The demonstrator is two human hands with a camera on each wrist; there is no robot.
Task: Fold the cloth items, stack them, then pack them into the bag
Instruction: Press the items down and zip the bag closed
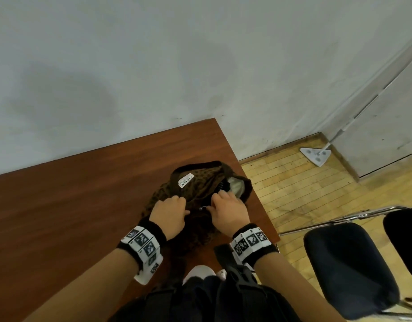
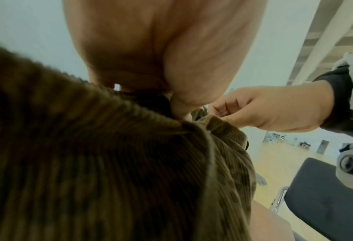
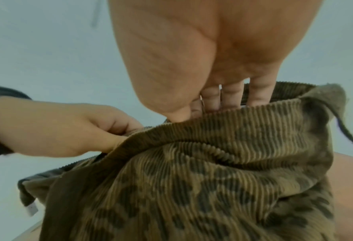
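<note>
Bag (image 1: 195, 189) rim pinched between fingers (image 3: 231, 99) of both hands.

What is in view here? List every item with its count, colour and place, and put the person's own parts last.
bag: one, brown leopard-print corduroy with a white label, near the table's right edge, mouth open.
cloth items: count unclear, pale fabric showing inside the bag's mouth.
table: one, reddish-brown wood, against the wall.
chair: one, dark seat on a chrome frame, on the floor right of the table.
mop: one, white, leaning at the wall corner.
wristbands: two, black with white marker tags, one per wrist.
left hand: grips the bag's rim.
right hand: pinches the bag's rim at its opening.
</note>
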